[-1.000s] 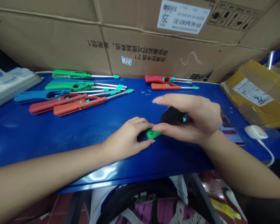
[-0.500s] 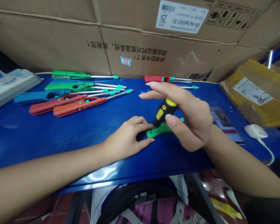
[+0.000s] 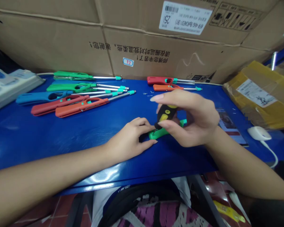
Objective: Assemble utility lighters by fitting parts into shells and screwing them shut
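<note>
A green gas lighter point(image 3: 158, 133) lies on the blue table in front of me, partly hidden under my right hand. My left hand point(image 3: 130, 137) closes its thumb and fingers around the lighter's near-left end and holds it down. Above it, my right hand point(image 3: 194, 118) grips a short black and yellow screwdriver point(image 3: 165, 115) between thumb and fingers. The screwdriver is tilted, its tip down at the lighter's end by my left fingertips. Whether the tip sits in a screw I cannot tell.
Several lighters, among them a blue one point(image 3: 44, 97) and an orange one point(image 3: 81, 107), lie at left. A red lighter point(image 3: 159, 80) and another orange one point(image 3: 164, 87) lie behind my right hand. Small screws point(image 3: 149, 94), a phone point(image 3: 229, 123), a taped parcel point(image 3: 262, 91) and a large carton point(image 3: 137, 37) are around.
My right hand has closed more tightly around the screwdriver handle and moved slightly lower. The orange lighter behind it shows more fully. My left hand and the green lighter have stayed put.
</note>
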A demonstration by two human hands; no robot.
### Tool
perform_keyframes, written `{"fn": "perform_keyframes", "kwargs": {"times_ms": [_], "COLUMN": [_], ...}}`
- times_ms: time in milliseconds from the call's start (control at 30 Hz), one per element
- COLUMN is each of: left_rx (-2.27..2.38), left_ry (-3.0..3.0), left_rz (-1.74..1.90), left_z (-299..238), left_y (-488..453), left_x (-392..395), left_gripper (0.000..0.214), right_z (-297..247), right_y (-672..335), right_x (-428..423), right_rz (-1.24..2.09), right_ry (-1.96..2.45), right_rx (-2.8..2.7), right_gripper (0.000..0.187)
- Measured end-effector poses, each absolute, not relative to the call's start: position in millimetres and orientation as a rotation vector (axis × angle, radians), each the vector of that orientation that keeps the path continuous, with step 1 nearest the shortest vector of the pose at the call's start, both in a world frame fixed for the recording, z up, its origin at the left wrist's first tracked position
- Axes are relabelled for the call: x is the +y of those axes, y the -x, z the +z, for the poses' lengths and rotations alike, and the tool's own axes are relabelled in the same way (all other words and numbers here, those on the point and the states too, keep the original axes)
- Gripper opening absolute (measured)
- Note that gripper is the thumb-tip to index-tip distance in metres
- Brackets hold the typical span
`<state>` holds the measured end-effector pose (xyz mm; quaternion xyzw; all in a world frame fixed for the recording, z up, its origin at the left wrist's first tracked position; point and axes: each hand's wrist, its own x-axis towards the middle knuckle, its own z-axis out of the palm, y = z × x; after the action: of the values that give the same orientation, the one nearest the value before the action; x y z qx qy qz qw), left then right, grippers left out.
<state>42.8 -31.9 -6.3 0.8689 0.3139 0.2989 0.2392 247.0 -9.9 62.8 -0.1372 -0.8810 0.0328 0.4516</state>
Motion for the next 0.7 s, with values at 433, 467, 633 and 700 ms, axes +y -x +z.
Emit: {"fn": "perform_keyframes", "kwargs": {"times_ms": [433,467,633,700], "left_rx": [0.868,0.864,0.871,0.878], "left_ry": [-2.37,-2.372,-2.361,-2.356], "left_rz": [0.806,0.811,0.809,0.802], "left_z": [-7,-7,-7,-7], "left_y": [-42,-42,-42,-43], "left_x": [-31,-31,-31,-32], "left_gripper": [0.032,0.032,0.03,0.028], "right_z": [67,68,72,73], "right_y": [-248,-248,-250,-251], "right_x": [-11,-11,-15,-16], "right_rz": [0.078,0.001,0.023,0.137], "right_ry": [0.415,0.41,0.407,0.426], "right_rx": [-2.136,-2.13,-2.295,-2.337], "right_gripper": [0.017,0.016,0.033,0.043]}}
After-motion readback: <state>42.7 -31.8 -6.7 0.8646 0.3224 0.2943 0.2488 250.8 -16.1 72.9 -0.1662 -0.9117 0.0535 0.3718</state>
